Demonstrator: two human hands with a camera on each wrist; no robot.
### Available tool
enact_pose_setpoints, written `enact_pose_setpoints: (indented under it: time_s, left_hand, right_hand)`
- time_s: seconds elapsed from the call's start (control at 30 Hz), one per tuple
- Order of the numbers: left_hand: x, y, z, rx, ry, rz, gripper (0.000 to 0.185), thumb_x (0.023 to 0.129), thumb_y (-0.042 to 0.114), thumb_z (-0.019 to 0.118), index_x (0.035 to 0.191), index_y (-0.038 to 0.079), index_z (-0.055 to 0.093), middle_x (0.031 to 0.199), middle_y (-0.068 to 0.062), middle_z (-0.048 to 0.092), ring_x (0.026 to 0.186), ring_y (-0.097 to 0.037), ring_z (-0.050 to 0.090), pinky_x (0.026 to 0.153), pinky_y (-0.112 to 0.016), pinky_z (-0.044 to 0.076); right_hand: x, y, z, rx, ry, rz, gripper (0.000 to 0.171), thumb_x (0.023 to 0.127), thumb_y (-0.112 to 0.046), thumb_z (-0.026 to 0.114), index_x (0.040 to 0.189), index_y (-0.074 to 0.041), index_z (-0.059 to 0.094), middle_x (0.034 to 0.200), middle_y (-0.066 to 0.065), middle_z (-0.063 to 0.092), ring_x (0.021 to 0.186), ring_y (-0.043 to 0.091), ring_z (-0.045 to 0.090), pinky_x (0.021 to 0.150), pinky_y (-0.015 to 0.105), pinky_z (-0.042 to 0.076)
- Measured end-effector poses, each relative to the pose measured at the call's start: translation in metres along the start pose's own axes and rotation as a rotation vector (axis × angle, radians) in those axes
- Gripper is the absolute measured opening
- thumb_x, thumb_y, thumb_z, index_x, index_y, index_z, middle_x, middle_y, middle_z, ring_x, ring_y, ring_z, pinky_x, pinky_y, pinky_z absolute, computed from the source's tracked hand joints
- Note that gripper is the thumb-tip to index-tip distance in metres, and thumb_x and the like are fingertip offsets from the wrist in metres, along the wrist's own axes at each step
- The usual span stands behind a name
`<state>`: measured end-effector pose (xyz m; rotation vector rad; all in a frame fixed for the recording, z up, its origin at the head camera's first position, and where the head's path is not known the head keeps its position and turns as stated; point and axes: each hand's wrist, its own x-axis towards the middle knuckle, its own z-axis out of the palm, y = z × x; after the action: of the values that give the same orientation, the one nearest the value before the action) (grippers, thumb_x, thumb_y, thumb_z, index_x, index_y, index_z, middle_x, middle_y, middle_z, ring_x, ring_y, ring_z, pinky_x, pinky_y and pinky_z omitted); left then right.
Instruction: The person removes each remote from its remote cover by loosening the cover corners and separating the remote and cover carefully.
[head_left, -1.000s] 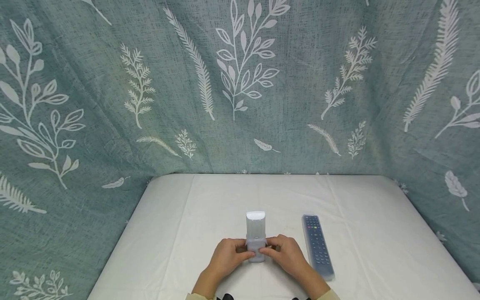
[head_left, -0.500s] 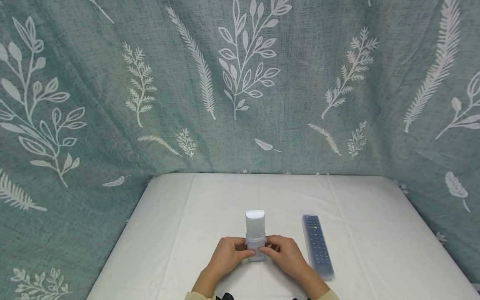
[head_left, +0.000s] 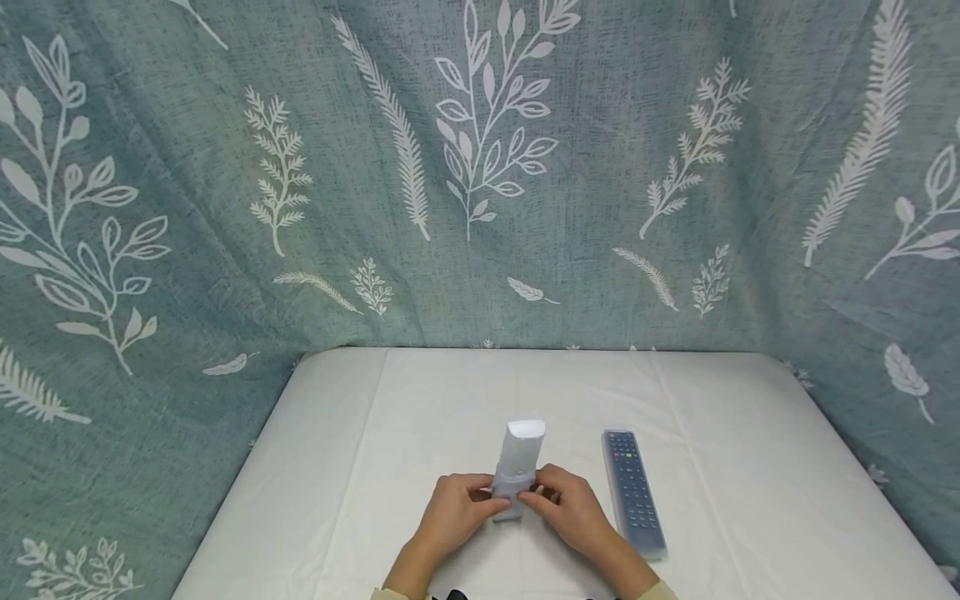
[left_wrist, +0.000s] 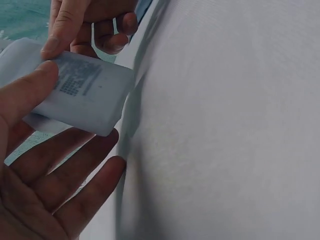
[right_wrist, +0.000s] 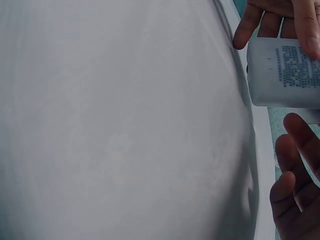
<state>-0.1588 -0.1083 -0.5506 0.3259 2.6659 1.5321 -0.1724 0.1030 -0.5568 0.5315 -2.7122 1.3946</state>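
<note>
- At lower centre of the head view, on the white table (head_left: 420, 417): white remote (head_left: 519, 461) pinched at its near end, far end tilted up and toward the right of the frame.
- Left hand (head_left: 456, 512) gripping the white remote from the left, thumb on top, fingers spread beneath.
- Right hand (head_left: 572, 507) pinching the same end from the right, fingertips meeting the left's.
- Printed label facing up in the left wrist view, on the white remote (left_wrist: 82, 92).
- Just right of the hands: black remote (head_left: 632, 490) in a clear sleeve, lying flat, untouched.
- Behind, filling the upper frame: teal leaf-print curtain (head_left: 600, 167).
</note>
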Motion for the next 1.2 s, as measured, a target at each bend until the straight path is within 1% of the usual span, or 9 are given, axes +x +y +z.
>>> enact_pose_setpoints:
  time_s: [0.17,0.33,0.53,0.7,0.83,0.93,1.0,1.1,1.2]
  left_hand:
    - [0.0,0.003,-0.003,-0.037,0.03,0.006,0.034,0.081,0.031,0.082,0.109,0.013,0.077,0.111,-0.007,0.077,0.081,-0.009,0.075,0.063,-0.017,0.057]
    - [0.0,0.004,-0.005,-0.085,0.076,0.036,0.031,0.081,0.027,0.082,0.109,0.015,0.077,0.114,-0.007,0.076,0.088,-0.015,0.076,0.072,-0.017,0.06]
    - [0.0,0.007,-0.006,-0.137,0.132,0.057,0.03,0.081,0.023,0.083,0.109,0.016,0.077,0.11,-0.004,0.076,0.094,-0.02,0.075,0.082,-0.024,0.061]
    - [0.001,0.008,-0.007,-0.107,0.219,0.087,0.028,0.079,0.023,0.084,0.105,0.018,0.078,0.106,0.001,0.076,0.094,-0.017,0.073,0.083,-0.027,0.061]
    - [0.002,0.007,-0.009,-0.088,0.275,0.086,0.028,0.077,0.019,0.086,0.103,0.019,0.078,0.107,0.003,0.075,0.098,-0.018,0.073,0.084,-0.028,0.061]
    - [0.002,0.005,-0.011,-0.079,0.301,0.082,0.029,0.076,0.016,0.086,0.103,0.018,0.078,0.107,0.002,0.074,0.099,-0.02,0.073,0.085,-0.03,0.061]
    - [0.002,0.004,-0.012,-0.066,0.32,0.083,0.029,0.075,0.015,0.086,0.102,0.017,0.078,0.106,0.002,0.074,0.099,-0.021,0.072,0.084,-0.03,0.061]
    - [0.003,0.002,-0.013,-0.038,0.356,0.088,0.028,0.073,0.012,0.087,0.1,0.016,0.079,0.104,0.0,0.075,0.099,-0.023,0.072,0.076,-0.026,0.062]
    - [0.004,0.003,-0.013,-0.006,0.407,0.094,0.028,0.072,0.01,0.088,0.098,0.014,0.079,0.102,-0.001,0.074,0.097,-0.023,0.072,0.076,-0.029,0.062]
  right_hand:
    - [0.001,-0.003,0.001,0.032,0.0,0.011,0.021,0.086,-0.032,0.076,0.102,-0.019,0.074,0.092,-0.005,0.072,0.071,-0.002,0.057,0.063,0.018,0.053]
    - [0.004,-0.008,0.002,0.08,0.011,0.021,0.022,0.086,-0.027,0.077,0.106,-0.019,0.073,0.095,-0.004,0.073,0.074,0.0,0.059,0.063,0.019,0.053]
    - [0.007,-0.012,0.004,0.1,0.02,0.061,0.024,0.089,-0.028,0.075,0.112,-0.021,0.071,0.098,-0.004,0.073,0.075,0.0,0.057,0.062,0.018,0.051]
    - [0.008,-0.016,0.003,0.115,0.053,0.086,0.024,0.09,-0.023,0.074,0.114,-0.022,0.07,0.101,-0.005,0.073,0.077,0.0,0.059,0.062,0.018,0.051]
    - [0.01,-0.021,-0.001,0.15,0.083,0.123,0.025,0.089,-0.021,0.075,0.113,-0.022,0.069,0.102,-0.005,0.072,0.078,0.001,0.061,0.063,0.02,0.052]
    - [0.011,-0.023,-0.004,0.201,0.085,0.14,0.026,0.09,-0.024,0.074,0.114,-0.02,0.067,0.105,-0.003,0.071,0.082,0.002,0.061,0.061,0.021,0.053]
    - [0.011,-0.024,-0.006,0.249,0.078,0.135,0.028,0.091,-0.024,0.074,0.116,-0.017,0.065,0.108,0.001,0.07,0.083,0.004,0.062,0.059,0.023,0.055]
    - [0.01,-0.027,-0.008,0.315,0.071,0.106,0.033,0.091,-0.021,0.073,0.121,-0.013,0.062,0.112,0.007,0.068,0.084,0.005,0.062,0.057,0.025,0.057]
    - [0.01,-0.029,-0.01,0.342,0.078,0.079,0.034,0.092,-0.018,0.072,0.123,-0.012,0.06,0.112,0.01,0.068,0.084,0.006,0.063,0.059,0.028,0.059]
